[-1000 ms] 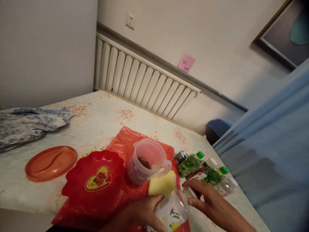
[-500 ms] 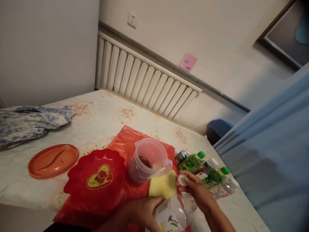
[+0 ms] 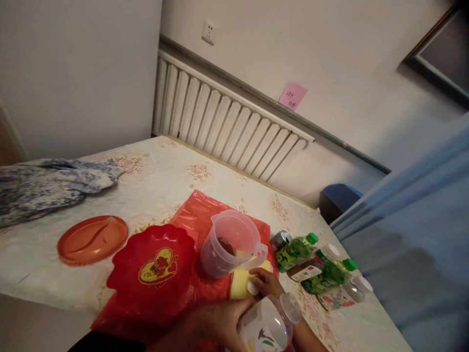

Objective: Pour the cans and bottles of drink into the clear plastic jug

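Note:
My left hand (image 3: 222, 320) is wrapped round a clear plastic bottle (image 3: 269, 325), which leans to the right with its mouth uncapped. Behind the bottle, my right hand (image 3: 269, 283) pinches a small white cap (image 3: 252, 287) over a yellow cloth (image 3: 240, 283). Just beyond the hands stands a translucent measuring jug (image 3: 234, 239) with a little dark liquid inside. A red scalloped bowl (image 3: 152, 264) is left of the jug, and both rest on a red plastic sheet (image 3: 200, 205).
Several bottles, among them a green one (image 3: 295, 252), and a can (image 3: 281, 239) line the right side. An orange oval plate (image 3: 93, 239) and a patterned cloth (image 3: 54, 186) lie at left. A blue curtain (image 3: 410, 234) hangs at right.
My right hand has moved left with the cap, from beside the bottles to over the yellow cloth. The bottle's mouth has shifted slightly right. The whole view has shifted a little.

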Demonstrator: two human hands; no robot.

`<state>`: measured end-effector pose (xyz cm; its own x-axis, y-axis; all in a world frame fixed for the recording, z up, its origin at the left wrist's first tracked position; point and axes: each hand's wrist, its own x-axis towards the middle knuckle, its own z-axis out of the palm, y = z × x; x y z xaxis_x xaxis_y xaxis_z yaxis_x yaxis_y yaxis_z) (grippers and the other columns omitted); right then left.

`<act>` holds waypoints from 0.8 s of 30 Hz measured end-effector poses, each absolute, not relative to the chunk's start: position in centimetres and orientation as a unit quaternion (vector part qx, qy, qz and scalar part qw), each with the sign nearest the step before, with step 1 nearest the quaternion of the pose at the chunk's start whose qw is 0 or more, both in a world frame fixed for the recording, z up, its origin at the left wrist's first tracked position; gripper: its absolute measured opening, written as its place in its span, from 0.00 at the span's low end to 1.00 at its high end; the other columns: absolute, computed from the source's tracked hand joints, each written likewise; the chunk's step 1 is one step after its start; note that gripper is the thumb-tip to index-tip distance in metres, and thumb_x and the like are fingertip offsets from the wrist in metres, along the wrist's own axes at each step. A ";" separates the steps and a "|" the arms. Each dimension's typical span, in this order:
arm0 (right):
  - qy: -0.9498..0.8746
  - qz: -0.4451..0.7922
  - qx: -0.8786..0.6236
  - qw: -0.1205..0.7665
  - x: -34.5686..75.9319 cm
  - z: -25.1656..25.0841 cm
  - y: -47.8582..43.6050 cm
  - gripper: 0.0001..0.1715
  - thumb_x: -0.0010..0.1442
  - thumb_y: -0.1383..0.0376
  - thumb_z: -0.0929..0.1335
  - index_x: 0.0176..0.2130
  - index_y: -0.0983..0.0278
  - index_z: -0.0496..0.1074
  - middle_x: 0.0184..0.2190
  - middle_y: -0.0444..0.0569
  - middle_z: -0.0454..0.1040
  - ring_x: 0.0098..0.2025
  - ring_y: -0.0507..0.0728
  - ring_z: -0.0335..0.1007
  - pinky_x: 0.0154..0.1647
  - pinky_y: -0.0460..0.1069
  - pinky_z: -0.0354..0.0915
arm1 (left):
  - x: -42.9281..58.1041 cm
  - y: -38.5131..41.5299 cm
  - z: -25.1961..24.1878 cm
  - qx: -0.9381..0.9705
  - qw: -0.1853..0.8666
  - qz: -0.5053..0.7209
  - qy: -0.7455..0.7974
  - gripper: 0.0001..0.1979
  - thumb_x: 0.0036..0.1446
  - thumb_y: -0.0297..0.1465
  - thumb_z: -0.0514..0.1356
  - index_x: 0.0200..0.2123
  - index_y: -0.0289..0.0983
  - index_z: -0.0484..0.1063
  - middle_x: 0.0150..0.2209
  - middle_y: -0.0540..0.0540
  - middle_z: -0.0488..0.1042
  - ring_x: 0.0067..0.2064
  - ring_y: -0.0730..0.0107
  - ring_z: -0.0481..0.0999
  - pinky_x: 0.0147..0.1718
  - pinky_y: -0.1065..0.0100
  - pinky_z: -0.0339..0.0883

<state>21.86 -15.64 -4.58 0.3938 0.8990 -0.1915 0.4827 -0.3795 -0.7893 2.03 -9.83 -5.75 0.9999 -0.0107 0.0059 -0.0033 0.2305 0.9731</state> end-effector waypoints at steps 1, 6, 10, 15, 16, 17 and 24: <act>-0.463 0.298 -0.772 0.317 22.1 -4.7 -15.6 0.20 0.49 0.52 0.70 0.38 0.61 0.76 0.22 0.44 0.72 0.28 0.59 0.71 0.34 0.53 0.68 | 2.1 -9.9 -5.6 0.616 0.788 -0.007 0.001 0.49 0.22 0.29 0.76 0.55 0.40 0.66 0.46 0.49 0.73 0.46 0.58 0.71 0.44 0.63 0.68; -0.511 0.213 -0.783 0.284 23.2 -4.1 -16.1 0.18 0.45 0.59 0.71 0.37 0.63 0.79 0.35 0.53 0.77 0.41 0.65 0.72 0.47 0.58 0.66 | 1.9 -10.0 -5.1 0.615 0.788 0.004 0.003 0.47 0.22 0.28 0.75 0.53 0.41 0.67 0.45 0.51 0.73 0.46 0.60 0.70 0.43 0.65 0.67; -0.532 0.243 -0.727 0.360 22.7 -1.5 -16.0 0.20 0.51 0.56 0.71 0.42 0.62 0.78 0.39 0.54 0.78 0.42 0.65 0.73 0.46 0.58 0.68 | 1.8 -9.8 -5.4 0.648 0.761 -0.005 0.026 0.47 0.21 0.29 0.75 0.53 0.41 0.68 0.45 0.51 0.72 0.45 0.61 0.71 0.39 0.68 0.66; -0.476 0.405 -0.592 0.509 20.3 2.5 -15.2 0.30 0.48 0.49 0.75 0.48 0.59 0.75 0.42 0.53 0.79 0.45 0.65 0.74 0.50 0.59 0.67 | 1.5 -9.7 -5.2 0.684 0.728 -0.016 0.034 0.47 0.24 0.32 0.74 0.54 0.41 0.67 0.45 0.51 0.73 0.45 0.59 0.72 0.39 0.66 0.67; -0.471 0.429 -0.572 0.517 19.7 3.0 -15.0 0.32 0.47 0.48 0.76 0.48 0.59 0.74 0.42 0.53 0.79 0.44 0.65 0.74 0.49 0.58 0.68 | 1.4 -9.6 -5.2 0.688 0.725 -0.014 0.030 0.47 0.24 0.32 0.74 0.55 0.41 0.67 0.46 0.51 0.73 0.46 0.57 0.72 0.40 0.65 0.67; -0.465 0.449 -0.557 0.522 19.2 3.4 -14.8 0.31 0.48 0.48 0.76 0.48 0.59 0.75 0.41 0.52 0.79 0.43 0.64 0.74 0.48 0.58 0.68 | 1.3 -9.6 -5.1 0.691 0.722 -0.010 0.027 0.47 0.25 0.32 0.74 0.55 0.41 0.66 0.47 0.51 0.73 0.47 0.56 0.72 0.41 0.65 0.68; -0.457 0.497 -0.451 0.583 17.4 3.8 -12.0 0.20 0.57 0.52 0.72 0.24 0.62 0.70 0.18 0.39 0.60 0.25 0.51 0.58 0.35 0.48 0.61 | 1.4 -9.6 -5.6 0.680 0.733 0.008 0.007 0.50 0.24 0.31 0.74 0.57 0.41 0.65 0.49 0.49 0.72 0.49 0.54 0.72 0.45 0.62 0.68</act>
<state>17.44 -12.04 3.76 0.0882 0.9926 0.0838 -0.1677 0.0977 -0.9810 1.39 -9.65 -5.63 0.9998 0.0207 0.0003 -0.0018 0.0741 0.9972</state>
